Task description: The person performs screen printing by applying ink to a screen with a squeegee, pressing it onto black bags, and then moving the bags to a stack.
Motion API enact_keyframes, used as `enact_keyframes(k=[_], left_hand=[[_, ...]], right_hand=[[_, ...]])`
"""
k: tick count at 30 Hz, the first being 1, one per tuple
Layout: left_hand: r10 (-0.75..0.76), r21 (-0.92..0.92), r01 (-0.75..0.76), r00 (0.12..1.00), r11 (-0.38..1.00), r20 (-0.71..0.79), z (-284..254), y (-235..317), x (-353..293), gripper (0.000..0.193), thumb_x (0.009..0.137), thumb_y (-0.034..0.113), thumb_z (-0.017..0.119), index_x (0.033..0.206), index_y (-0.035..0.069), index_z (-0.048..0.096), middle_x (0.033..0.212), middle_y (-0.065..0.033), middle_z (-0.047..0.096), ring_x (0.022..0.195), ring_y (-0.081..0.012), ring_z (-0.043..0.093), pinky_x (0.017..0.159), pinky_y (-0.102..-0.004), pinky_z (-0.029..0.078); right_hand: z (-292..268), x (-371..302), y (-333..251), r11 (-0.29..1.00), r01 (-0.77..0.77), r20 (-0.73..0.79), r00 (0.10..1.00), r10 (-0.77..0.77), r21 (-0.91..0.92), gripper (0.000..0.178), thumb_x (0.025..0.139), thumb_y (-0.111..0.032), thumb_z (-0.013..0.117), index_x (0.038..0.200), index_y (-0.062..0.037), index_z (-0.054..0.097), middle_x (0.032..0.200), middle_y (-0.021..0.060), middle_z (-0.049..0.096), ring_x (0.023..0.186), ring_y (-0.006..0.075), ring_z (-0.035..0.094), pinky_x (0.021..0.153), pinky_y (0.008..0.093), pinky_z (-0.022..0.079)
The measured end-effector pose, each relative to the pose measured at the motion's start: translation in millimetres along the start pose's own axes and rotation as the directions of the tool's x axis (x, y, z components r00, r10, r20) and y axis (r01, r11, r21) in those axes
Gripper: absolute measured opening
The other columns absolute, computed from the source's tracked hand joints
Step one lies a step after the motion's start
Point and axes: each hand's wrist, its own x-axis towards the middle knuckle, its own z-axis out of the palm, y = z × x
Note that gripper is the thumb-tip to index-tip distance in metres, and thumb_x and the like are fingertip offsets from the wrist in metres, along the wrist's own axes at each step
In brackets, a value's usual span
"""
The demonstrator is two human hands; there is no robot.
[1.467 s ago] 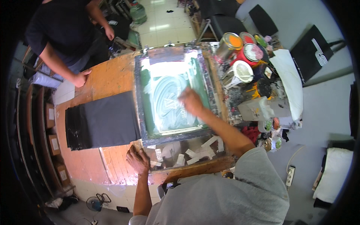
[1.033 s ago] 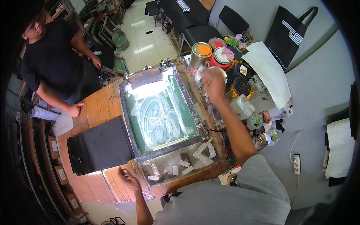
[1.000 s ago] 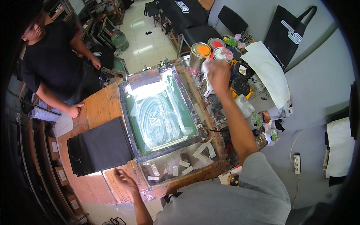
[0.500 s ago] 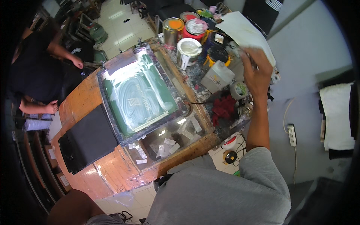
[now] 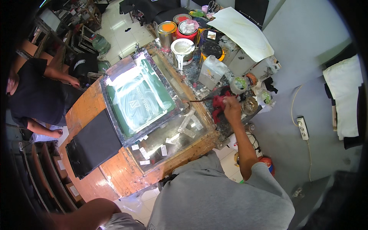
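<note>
My right hand (image 5: pixel 231 109) is closed on a crumpled red rag (image 5: pixel 219 104) at the right side of the work table. Beside that hand stand a jar with green contents (image 5: pixel 239 85) and a murky jar (image 5: pixel 250 105). To the left of it lies a framed printing screen (image 5: pixel 140 99) with green mesh, a pale design and streaks of white ink. Under the screen's lower edge is a glass panel (image 5: pixel 157 157) with scattered white paper strips. My left arm (image 5: pixel 86 214) shows at the lower left, but its hand is outside the picture.
Paint cans, including a white ink tub (image 5: pixel 183 52) and an orange-topped can (image 5: pixel 167 34), crowd the table's far end near a translucent jug (image 5: pixel 212 73). A white sheet (image 5: pixel 243 34) overhangs there. Black sheets (image 5: pixel 94 143) lie left. Across the table stands another person (image 5: pixel 36 94).
My right hand has come down from beside the white sheet to the red rag and taken hold of it, lifting part of it. The view has shifted slightly.
</note>
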Motion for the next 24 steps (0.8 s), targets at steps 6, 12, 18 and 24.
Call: enact_keyframes(k=[6, 12, 18, 24], left_hand=[[-0.37, -0.291, 0.719, 0.609, 0.632, 0.701, 60, 8, -143, 0.057, 0.1, 0.034, 0.063, 0.141, -0.005, 0.054, 0.121, -0.0173, 0.065, 0.103, -0.023, 0.063, 0.092, -0.0369, 0.051], [-0.584, 0.066, 0.998, -0.042, 0.021, 0.811, 83, -4, -299, 0.042, 0.105, 0.034, 0.061, 0.136, 0.005, 0.058, 0.119, -0.0083, 0.069, 0.098, -0.0154, 0.065, 0.083, -0.0312, 0.05], [-0.604, 0.07, 0.935, -0.28, -0.347, 0.746, 88, -25, -374, 0.038, 0.105, 0.036, 0.062, 0.131, 0.01, 0.054, 0.113, -0.0069, 0.07, 0.095, -0.0157, 0.066, 0.081, -0.0339, 0.051], [-0.635, -0.043, 0.875, -0.315, -0.482, 0.705, 102, -51, -381, 0.049, 0.108, 0.041, 0.054, 0.136, 0.002, 0.048, 0.125, -0.0129, 0.061, 0.108, -0.0261, 0.064, 0.088, -0.042, 0.053]], right_hand=[[-64, 30, -35, 0.7, -0.292, -0.067, 0.897, 0.437, 0.651, 0.019, 0.102, -0.015, 0.06, 0.094, -0.0004, 0.068, 0.088, 0.0054, 0.071, 0.078, 0.0125, 0.066, 0.072, 0.0328, 0.054], [-85, 15, -87, 0.347, -0.277, 0.101, 0.889, 0.447, 0.896, 0.015, 0.095, -0.011, 0.068, 0.082, -0.0041, 0.063, 0.079, -0.0007, 0.065, 0.07, 0.0087, 0.06, 0.068, 0.0279, 0.05], [-14, -46, -99, 0.885, -0.295, 0.027, 0.952, 0.306, 0.362, 0.015, 0.09, -0.015, 0.073, 0.091, -0.0044, 0.062, 0.096, 0.0067, 0.064, 0.082, 0.0195, 0.061, 0.077, 0.0327, 0.05], [19, -135, -62, 0.9, 0.398, 0.293, 0.894, -0.338, -0.176, 0.019, 0.093, -0.015, 0.068, 0.11, -0.005, 0.066, 0.115, 0.0175, 0.066, 0.097, 0.0352, 0.063, 0.085, 0.0432, 0.051]])
